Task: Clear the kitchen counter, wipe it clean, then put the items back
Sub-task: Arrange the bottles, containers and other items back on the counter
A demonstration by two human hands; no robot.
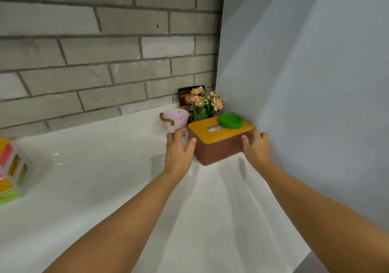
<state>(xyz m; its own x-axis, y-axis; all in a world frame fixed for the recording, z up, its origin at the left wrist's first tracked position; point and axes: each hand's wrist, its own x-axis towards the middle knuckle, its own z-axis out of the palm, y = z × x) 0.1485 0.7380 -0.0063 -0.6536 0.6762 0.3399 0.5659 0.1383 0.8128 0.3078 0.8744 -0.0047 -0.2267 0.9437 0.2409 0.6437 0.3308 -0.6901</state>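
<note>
Both hands clamp the tissue box (219, 144): left hand (179, 148) wraps one end, right hand (255, 146) curls round the other. Green lid (230, 121) sits on top btw them, pink bucket (176, 119) + flowers (205, 102) just past the left fingertips. Counter (105, 167) looks shiny, so imo either early clearing or putting stuff back, can't tell which.

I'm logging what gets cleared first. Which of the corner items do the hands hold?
The brown tissue box with the wooden lid: left hand and right hand grip its ends. Pink bucket, flowers and dark packet stand behind it.
</note>
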